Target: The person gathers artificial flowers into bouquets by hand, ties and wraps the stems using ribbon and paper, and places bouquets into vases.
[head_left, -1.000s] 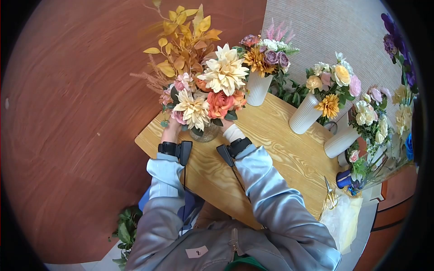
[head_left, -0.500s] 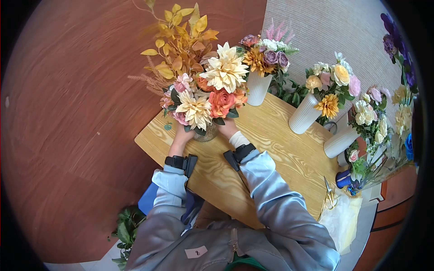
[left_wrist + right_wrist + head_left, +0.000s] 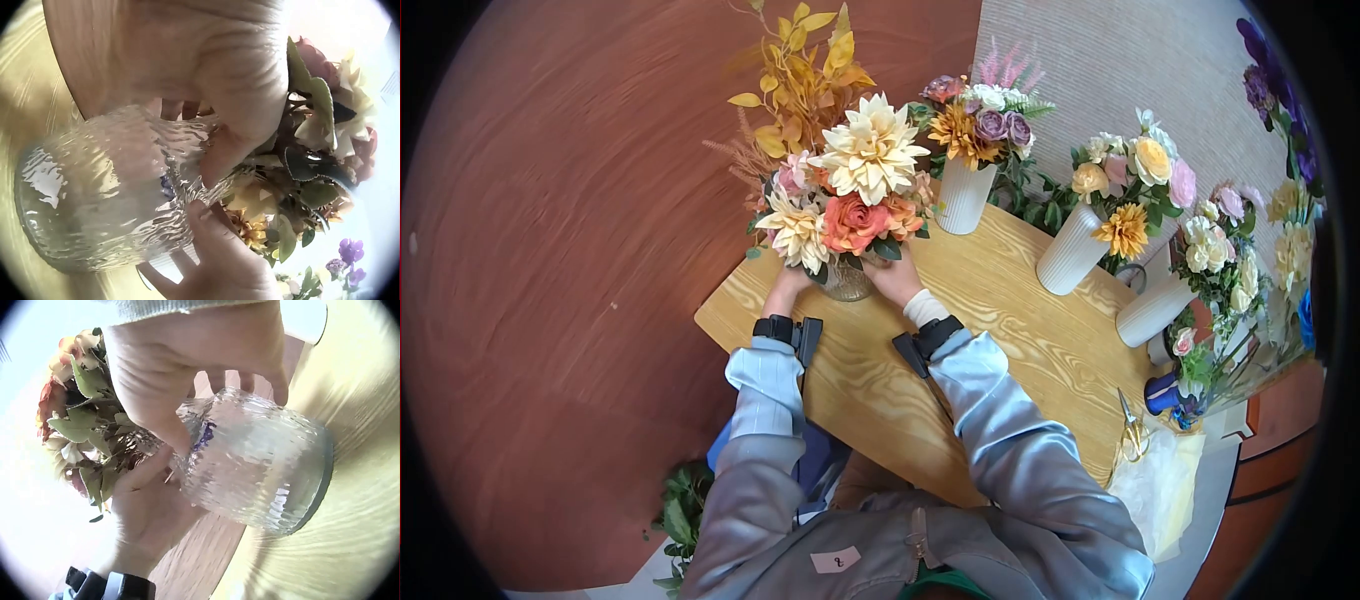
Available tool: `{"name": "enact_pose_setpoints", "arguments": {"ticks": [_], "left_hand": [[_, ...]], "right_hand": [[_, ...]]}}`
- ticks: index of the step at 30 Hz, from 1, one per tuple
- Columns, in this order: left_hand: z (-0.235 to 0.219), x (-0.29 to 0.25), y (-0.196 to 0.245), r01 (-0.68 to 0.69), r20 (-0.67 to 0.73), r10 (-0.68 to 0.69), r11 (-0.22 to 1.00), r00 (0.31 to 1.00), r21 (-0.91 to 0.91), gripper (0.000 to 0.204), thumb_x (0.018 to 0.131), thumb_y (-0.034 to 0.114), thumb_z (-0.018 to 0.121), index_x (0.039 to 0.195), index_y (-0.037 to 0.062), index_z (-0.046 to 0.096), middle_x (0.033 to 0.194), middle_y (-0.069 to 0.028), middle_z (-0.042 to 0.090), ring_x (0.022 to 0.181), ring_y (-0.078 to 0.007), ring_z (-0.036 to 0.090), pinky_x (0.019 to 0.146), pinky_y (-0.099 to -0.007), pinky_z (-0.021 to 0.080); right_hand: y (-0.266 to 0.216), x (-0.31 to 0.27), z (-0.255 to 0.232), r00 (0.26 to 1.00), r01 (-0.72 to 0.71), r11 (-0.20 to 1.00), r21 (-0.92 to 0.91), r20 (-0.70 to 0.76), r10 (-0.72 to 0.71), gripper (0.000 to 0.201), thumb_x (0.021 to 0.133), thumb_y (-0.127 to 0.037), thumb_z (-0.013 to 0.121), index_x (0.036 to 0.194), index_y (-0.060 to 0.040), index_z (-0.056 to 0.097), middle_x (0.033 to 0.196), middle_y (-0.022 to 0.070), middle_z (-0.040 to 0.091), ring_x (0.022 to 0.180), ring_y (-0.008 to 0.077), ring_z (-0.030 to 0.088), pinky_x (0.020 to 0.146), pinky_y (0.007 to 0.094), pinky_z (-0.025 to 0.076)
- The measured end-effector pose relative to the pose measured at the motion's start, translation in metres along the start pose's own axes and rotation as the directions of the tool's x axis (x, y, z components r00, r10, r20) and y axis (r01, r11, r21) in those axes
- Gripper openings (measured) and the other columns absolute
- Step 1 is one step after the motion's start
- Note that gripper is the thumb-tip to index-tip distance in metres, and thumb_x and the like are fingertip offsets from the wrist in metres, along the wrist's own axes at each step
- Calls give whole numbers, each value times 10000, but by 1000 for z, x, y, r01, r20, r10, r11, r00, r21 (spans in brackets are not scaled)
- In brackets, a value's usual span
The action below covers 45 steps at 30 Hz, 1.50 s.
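Observation:
A clear rippled-glass vase (image 3: 847,284) stands near the table's far left edge and carries a large bouquet. In it are cream dahlias (image 3: 872,148), an orange-red rose (image 3: 855,222) and yellow leaves (image 3: 798,70). My left hand (image 3: 788,288) grips the vase's left side and my right hand (image 3: 895,277) its right side. In the left wrist view, both thumbs press the narrowed neck of the glass vase (image 3: 94,194), just under the foliage. The right wrist view shows fingers wrapped round the far side and a small purple-blue patch (image 3: 204,436) at the neck.
White ribbed vases with flowers line the far right side of the wooden table (image 3: 1000,320), the nearest to my hands being one vase (image 3: 967,200) behind the right hand. Gold-handled scissors (image 3: 1135,435) and pale wrapping sheets (image 3: 1155,490) lie at the right edge.
Both hands have shifted their hold on the vase and come out from under the blooms. The bouquet has turned, its front dahlias and rose swinging to the left.

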State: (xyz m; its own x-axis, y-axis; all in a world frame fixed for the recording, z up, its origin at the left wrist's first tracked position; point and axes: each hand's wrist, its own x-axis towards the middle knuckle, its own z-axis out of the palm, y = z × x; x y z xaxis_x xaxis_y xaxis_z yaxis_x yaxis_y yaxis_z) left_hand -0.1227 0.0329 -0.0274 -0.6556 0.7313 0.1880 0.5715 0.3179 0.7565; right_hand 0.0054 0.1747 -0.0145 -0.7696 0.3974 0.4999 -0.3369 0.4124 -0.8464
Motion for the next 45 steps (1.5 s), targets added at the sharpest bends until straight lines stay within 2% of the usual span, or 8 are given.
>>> {"name": "enact_pose_setpoints", "arguments": {"ticks": [4, 6, 8, 12, 18, 22, 28, 45], "left_hand": [[5, 22, 2, 23, -54, -22, 1000, 998, 15, 428, 814, 189, 494, 1215, 80, 389, 1219, -84, 426, 1115, -216, 388, 946, -306, 297], [6, 32, 6, -11, -99, 10, 1000, 995, -11, 412, 818, 168, 465, 1212, 74, 390, 1215, -91, 428, 1116, -220, 389, 943, -309, 298], [3, 44, 6, -25, -5, 26, 981, 1000, 193, 412, 810, 147, 449, 1210, 69, 392, 1219, -96, 424, 1117, -227, 390, 942, -312, 297], [12, 68, -1, -145, -198, 137, 989, 970, -26, 376, 750, 203, 513, 1095, 57, 481, 1097, -148, 523, 1042, -301, 466, 886, -348, 360], [12, 100, -6, -95, -175, 90, 995, 980, -20, 353, 705, 154, 526, 1035, 29, 510, 1028, -154, 555, 983, -301, 501, 854, -341, 379], [13, 115, -5, -61, -177, 31, 984, 984, -166, 332, 723, 130, 506, 1040, 30, 516, 1038, -130, 561, 972, -262, 508, 850, -332, 381], [9, 123, 14, -164, -67, 167, 986, 984, 41, 332, 771, 214, 521, 1062, 55, 524, 1079, -117, 546, 1009, -245, 485, 881, -327, 359], [19, 129, 2, -90, -132, 71, 986, 989, -143, 446, 739, 280, 617, 1093, 35, 504, 1075, -101, 545, 981, -230, 495, 849, -327, 373]], "right_hand": [[35, 17, 6, 995, 61, 966, -253, -66, -80, 431, 662, -103, 643, 1048, 4, 483, 1030, 134, 534, 967, 266, 503, 824, 337, 405], [36, 22, 6, 996, 27, 965, -260, -80, -49, 502, 644, -259, 656, 1066, -39, 496, 1068, 200, 489, 1005, 379, 421, 877, 416, 335], [38, 29, 6, 983, 52, 921, -386, -144, -116, 459, 664, -187, 656, 1039, 17, 487, 1034, 186, 524, 954, 343, 484, 845, 382, 384], [47, 48, 5, 981, 17, 909, -415, -168, -95, 528, 668, -230, 659, 1081, 27, 452, 1075, 225, 484, 1008, 373, 441, 880, 396, 355], [61, 74, 3, 982, 22, 879, -476, -154, -109, 579, 692, -280, 626, 1129, 33, 409, 1118, 250, 436, 1023, 395, 419, 887, 407, 342], [69, 85, 3, 991, -82, 892, -445, -132, 25, 643, 687, -292, 622, 1192, 6, 356, 1187, 232, 394, 1097, 372, 349, 929, 407, 274], [68, 89, 2, 993, -89, 891, -445, -114, 42, 658, 695, -303, 615, 1209, 1, 339, 1198, 233, 387, 1112, 359, 344, 942, 403, 254], [73, 65, -37, 978, -204, 953, -225, -83, 190, 589, 743, -160, 603, 1243, -2, 337, 1235, 164, 394, 1091, 228, 428, 844, 282, 397]]}}
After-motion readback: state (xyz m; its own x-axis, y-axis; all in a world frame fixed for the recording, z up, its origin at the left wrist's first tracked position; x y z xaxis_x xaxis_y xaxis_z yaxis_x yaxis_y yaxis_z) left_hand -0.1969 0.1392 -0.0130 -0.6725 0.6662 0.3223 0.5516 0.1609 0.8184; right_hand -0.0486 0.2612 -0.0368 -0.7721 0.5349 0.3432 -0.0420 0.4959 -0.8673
